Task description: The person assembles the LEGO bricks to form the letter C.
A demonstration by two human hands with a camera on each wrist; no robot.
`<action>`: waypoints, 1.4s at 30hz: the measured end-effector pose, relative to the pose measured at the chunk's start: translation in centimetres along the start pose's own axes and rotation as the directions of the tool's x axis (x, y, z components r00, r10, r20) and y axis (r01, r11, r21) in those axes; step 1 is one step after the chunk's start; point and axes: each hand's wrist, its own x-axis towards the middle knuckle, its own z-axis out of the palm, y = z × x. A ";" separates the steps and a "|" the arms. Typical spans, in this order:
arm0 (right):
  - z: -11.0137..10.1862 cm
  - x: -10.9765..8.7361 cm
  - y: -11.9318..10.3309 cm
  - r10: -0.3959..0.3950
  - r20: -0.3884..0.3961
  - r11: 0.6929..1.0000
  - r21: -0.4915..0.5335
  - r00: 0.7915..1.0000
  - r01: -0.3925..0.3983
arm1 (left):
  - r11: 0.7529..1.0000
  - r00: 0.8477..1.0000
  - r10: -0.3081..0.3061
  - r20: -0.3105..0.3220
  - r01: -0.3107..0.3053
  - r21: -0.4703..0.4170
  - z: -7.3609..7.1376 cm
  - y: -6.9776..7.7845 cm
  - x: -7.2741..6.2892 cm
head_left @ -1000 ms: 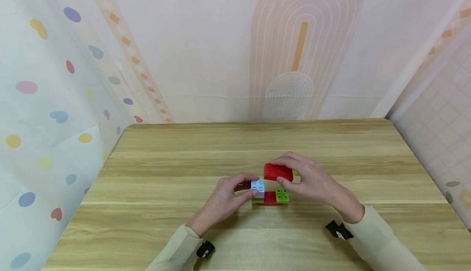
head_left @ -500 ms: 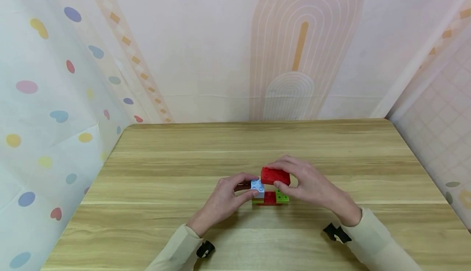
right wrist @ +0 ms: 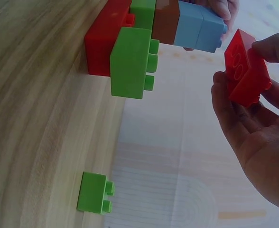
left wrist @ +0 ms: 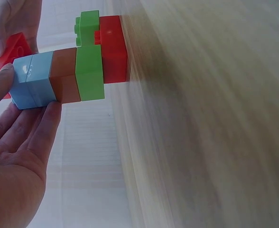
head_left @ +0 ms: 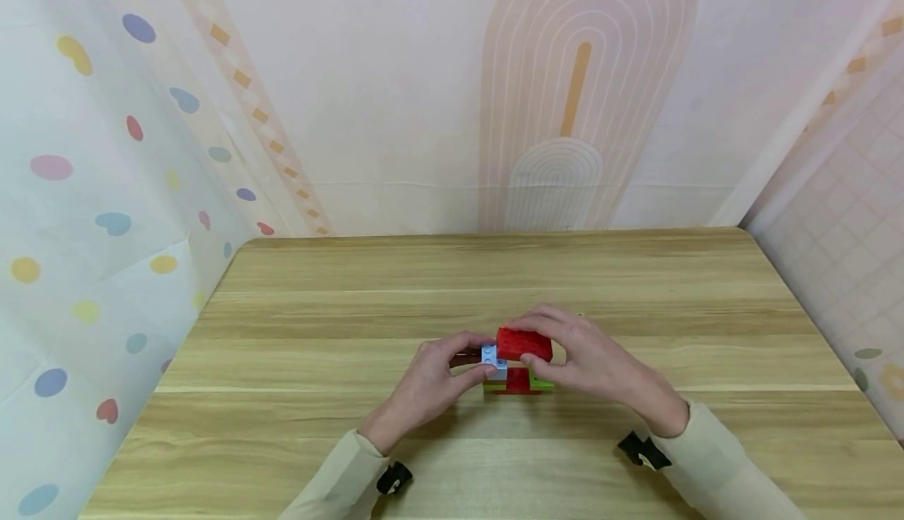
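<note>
My left hand [head_left: 427, 383] pinches the light blue bricks [left wrist: 33, 80] at the top of a stack, thumb on one side and fingers on the other. Below them come a brown brick [left wrist: 65, 76], a green brick [left wrist: 89, 72] and a long red base brick [right wrist: 106, 40]. Another green brick [right wrist: 130, 61] sits on the base's other end. My right hand [head_left: 596, 355] grips a loose red brick [right wrist: 246, 69] between thumb and fingers. It is held tilted above the stack's level; a small gap separates it from the blue bricks in the right wrist view.
A small green brick [right wrist: 92, 192] stands alone on the wooden table [head_left: 318, 308], beyond the right hand and mostly hidden in the head view. Printed cloth [head_left: 395, 96] hangs behind the table and along its sides.
My right hand has moved left and slightly toward me with the red brick, which now covers part of the blue brick in the head view. My left hand has stayed still.
</note>
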 end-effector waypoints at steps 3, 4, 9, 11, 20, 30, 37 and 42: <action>0.2 0.0 0.0 -0.006 0.004 1.000 0.014 1.000 0.006 | 1.000 1.000 -0.010 0.003 0.010 0.000 0.0 0.1 0.0; 0.2 0.0 0.1 -0.008 0.005 1.000 0.018 1.000 0.008 | 1.000 1.000 -0.014 0.004 0.014 0.000 0.0 0.1 0.0; 0.5 -0.1 0.2 -0.007 0.016 1.000 0.029 1.000 0.007 | 1.000 1.000 -0.018 0.004 0.018 -0.008 0.0 0.1 0.0; 0.5 -0.1 0.2 -0.010 0.020 1.000 0.026 1.000 0.010 | 1.000 1.000 -0.012 0.002 0.012 -0.013 0.0 0.1 -0.1; 0.7 -0.1 0.1 -0.031 0.030 0.999 -0.024 0.999 0.032 | 1.000 1.000 0.008 -0.010 -0.008 -0.008 -0.1 0.0 -0.1; 0.5 0.0 -0.3 -0.029 0.050 0.997 -0.064 0.998 0.032 | 1.000 1.000 -0.014 -0.001 0.014 0.004 -0.1 0.1 0.0; 0.6 0.1 -0.2 -0.106 0.030 0.989 -0.095 0.994 0.109 | 1.000 1.000 0.003 -0.003 -0.003 0.004 -0.1 0.0 0.0; 0.5 0.2 -0.2 -0.123 0.037 0.985 -0.115 0.992 0.126 | 1.000 1.000 0.000 0.003 0.000 -0.001 -0.1 0.1 0.0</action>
